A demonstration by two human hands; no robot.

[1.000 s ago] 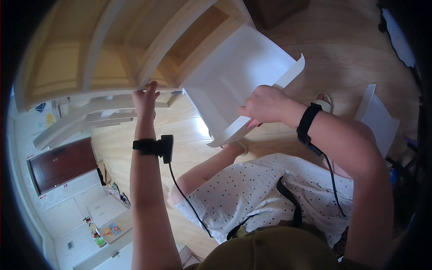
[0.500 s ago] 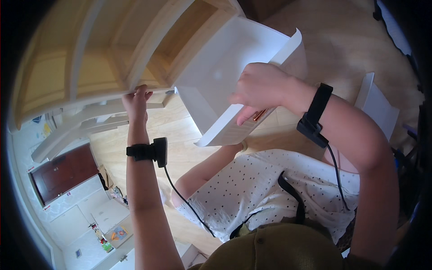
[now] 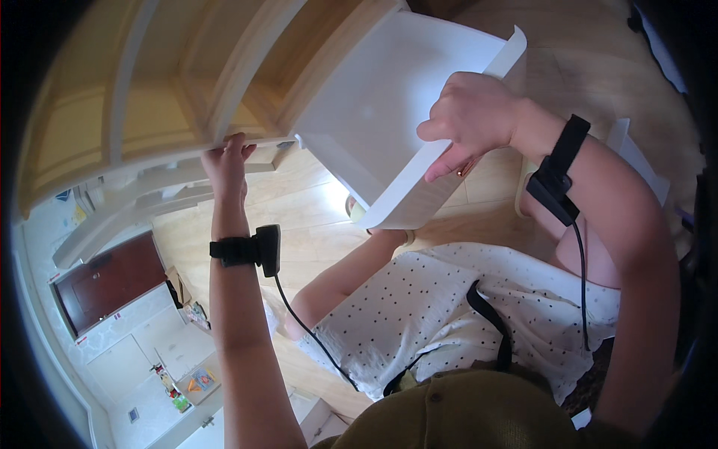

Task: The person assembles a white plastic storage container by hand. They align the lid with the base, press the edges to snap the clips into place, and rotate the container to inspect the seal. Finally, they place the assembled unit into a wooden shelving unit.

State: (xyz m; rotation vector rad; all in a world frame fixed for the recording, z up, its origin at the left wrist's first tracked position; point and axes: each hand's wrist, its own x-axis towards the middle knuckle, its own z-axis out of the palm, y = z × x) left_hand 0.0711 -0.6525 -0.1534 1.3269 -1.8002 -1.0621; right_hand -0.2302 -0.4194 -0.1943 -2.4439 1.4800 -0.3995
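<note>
A white drawer [image 3: 406, 178] sticks out from a wooden cabinet frame [image 3: 250, 63], its inside bare white. My right hand [image 3: 476, 118] is closed over the top edge of the drawer front, thumb on the outer face. Beside that thumb shows a small copper-coloured handle [image 3: 466, 168]. At the left, my left hand [image 3: 228, 166] is wrapped round the lower edge of the cabinet frame, near the drawer's corner. Each wrist wears a black strap with a small box and a cable.
My bent legs and polka-dot skirt [image 3: 441, 307] lie below the drawer, over a light wood floor [image 3: 277, 217]. A white panel [image 3: 643, 165] lies at the right. Pale boards [image 3: 142, 187] stand left of the cabinet, with a dark red door [image 3: 112, 280] beyond.
My right hand and the drawer have moved right and away from me, so the drawer stands farther out of the cabinet. My left hand keeps its hold on the frame.
</note>
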